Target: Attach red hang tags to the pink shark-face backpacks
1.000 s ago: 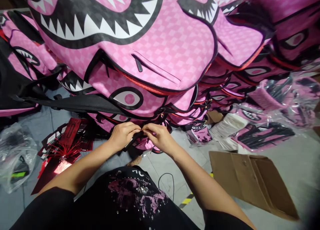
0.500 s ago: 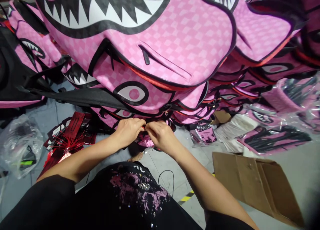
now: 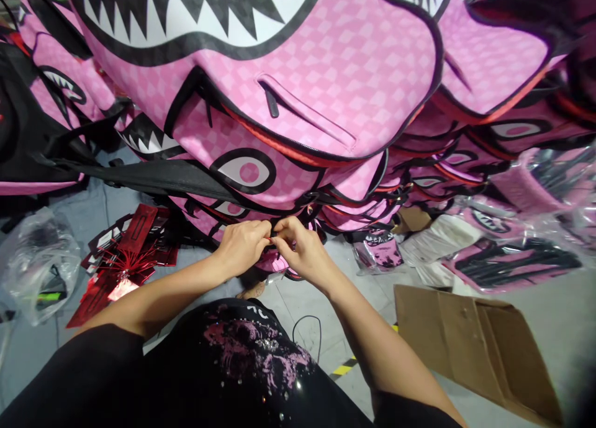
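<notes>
Both hands meeting at lower edge of the backpack pile, fingertips touching. Left hand (image 3: 242,246) curled, thumb and forefinger pinched on a small dark fitting (image 3: 274,236) at the seam; right hand (image 3: 302,249) likewise pinched on the same fitting from the opposite side, remaining fingers folded under. Fitting too small and too covered to identify further. Worked backpack (image 3: 261,173) pink checkered, black-trimmed, red zipper line, printed eye facing the camera, lying low in the stack just above the hands. Red tags (image 3: 125,254) heaped on the grey floor to the left, clear plastic bag (image 3: 35,260) beyond them, flattened cardboard (image 3: 475,341) to the right.
</notes>
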`<state>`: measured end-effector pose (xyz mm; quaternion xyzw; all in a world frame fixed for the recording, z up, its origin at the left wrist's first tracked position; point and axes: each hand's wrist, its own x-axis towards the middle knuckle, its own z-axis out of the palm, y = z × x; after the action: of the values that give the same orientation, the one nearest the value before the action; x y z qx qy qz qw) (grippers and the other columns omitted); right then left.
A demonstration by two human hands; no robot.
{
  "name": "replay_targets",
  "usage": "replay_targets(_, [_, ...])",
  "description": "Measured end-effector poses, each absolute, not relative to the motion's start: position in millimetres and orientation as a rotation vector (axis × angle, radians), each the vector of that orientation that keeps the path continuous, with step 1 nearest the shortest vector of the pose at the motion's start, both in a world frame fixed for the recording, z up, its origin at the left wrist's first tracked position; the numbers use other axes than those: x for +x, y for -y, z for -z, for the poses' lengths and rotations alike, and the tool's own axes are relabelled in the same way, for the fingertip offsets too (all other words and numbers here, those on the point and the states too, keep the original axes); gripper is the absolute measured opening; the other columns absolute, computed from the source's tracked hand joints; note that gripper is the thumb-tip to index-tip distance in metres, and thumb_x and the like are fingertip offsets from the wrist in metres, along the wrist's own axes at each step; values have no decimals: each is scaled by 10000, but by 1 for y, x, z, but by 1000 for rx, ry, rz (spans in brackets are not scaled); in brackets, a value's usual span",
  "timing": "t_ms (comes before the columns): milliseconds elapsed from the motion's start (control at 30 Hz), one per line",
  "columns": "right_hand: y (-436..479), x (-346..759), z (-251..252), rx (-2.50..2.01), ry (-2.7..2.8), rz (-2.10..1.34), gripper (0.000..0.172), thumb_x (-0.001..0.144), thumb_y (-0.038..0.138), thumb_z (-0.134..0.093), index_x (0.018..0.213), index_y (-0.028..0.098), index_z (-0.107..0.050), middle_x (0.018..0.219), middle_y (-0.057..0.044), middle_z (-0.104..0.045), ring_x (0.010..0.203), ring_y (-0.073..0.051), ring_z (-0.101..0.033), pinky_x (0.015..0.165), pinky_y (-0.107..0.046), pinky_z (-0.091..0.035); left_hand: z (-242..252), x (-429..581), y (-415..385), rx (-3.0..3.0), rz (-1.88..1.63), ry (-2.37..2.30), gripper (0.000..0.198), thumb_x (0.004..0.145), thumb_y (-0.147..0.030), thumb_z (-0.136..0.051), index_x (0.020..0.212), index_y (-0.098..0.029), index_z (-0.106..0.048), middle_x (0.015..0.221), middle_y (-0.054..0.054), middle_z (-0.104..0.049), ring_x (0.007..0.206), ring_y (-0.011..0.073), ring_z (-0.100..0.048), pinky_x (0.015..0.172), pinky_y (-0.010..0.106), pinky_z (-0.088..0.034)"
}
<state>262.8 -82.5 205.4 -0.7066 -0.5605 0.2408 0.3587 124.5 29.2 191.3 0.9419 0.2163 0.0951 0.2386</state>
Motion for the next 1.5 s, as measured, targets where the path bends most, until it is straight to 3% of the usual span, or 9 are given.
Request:
replay_targets(200, [85, 263, -205, -1822, 1404, -626, 116, 902, 263, -507, 993, 219, -450, 706, 26, -650, 553, -122, -554, 578, -247, -414, -190, 122, -31, 2474, -271, -434, 154, 904, -178, -550, 1007, -218, -657, 945, 11, -722, 857, 154, -669, 718, 260, -466])
replay_targets(333, [86, 262, -203, -1804, 1385, -642, 118, 903, 266, -514, 990, 223, -448, 707, 26, -643, 589, -133, -586, 588, -252, -424, -188, 121, -30, 2484, -307, -552, 66, 885, -206, -585, 874, -204, -650, 851, -2, -717, 791, 161, -667, 670, 265, -439])
replay_targets(533, [88, 262, -199, -1770, 1277, -679, 132, 916, 285, -518, 1009, 221, -449, 748, 10, -649, 651, -143, -620, 612, -259, -450, -193, 121, -30, 2453, -235, -495, 139, 914, -228, -560, 1010, -235, -660, 951, 1, -743, 825, 167, -688, 667, 258, -428])
replay_targets(633, [89, 261, -195, -1752, 1223, -707, 155, 913, 308, -535, 1008, 220, -450, 724, 18, -631, 646, -140, -607, 607, -259, -452, -194, 122, -31, 2480, -284, -559, 98, 899, -260, -583, 916, -208, -665, 904, 11, -736, 793, 173, -680, 640, 261, -410])
replay_targets(800, [90, 260, -191, -1691, 1196, -721, 139, 923, 297, -519, 1014, 215, -452, 741, 23, -622, 663, -127, -596, 656, -268, -468, -197, 124, -34, 2271, -146, -509, 138, 895, -220, -575, 990, -245, -672, 787, -32, -724, 741, 139, -676, 639, 232, -416])
replay_targets(900, [91, 258, -193, -1683, 1181, -714, 127, 919, 288, -514, 1000, 213, -450, 716, 28, -604, 664, -129, -589, 658, -273, -467, -199, 125, -33, 2383, -205, -585, 89, 886, -253, -591, 903, -213, -669, 845, -1, -729, 775, 166, -674, 637, 252, -405])
replay_targets(1067, [92, 255, -196, -1701, 1161, -705, 146, 919, 306, -523, 1012, 217, -455, 748, 19, -628, 676, -130, -593, 649, -272, -462, -203, 124, -32, 2353, -105, -523, 153, 903, -253, -564, 1016, -254, -667, 819, -21, -727, 758, 154, -671, 650, 243, -415])
replay_targets(1200, [91, 255, -195, -1711, 1146, -693, 148, 915, 308, -532, 1006, 222, -453, 735, 26, -616, 673, -133, -602, 633, -270, -463, -204, 123, -32, 2426, -182, -568, 119, 897, -264, -572, 947, -213, -666, 909, 12, -735, 817, 177, -675, 666, 262, -430])
replay_targets(1500, [98, 260, -188, -1770, 1064, -662, 261, 852, 402, -638, 988, 220, -509, 743, 5, -622, 666, -149, -629, 590, -264, -493, -199, 128, -24, 2508, -180, -465, 202, 969, -286, -460, 1054, -195, -620, 1006, 23, -720, 880, 171, -681, 639, 255, -440])
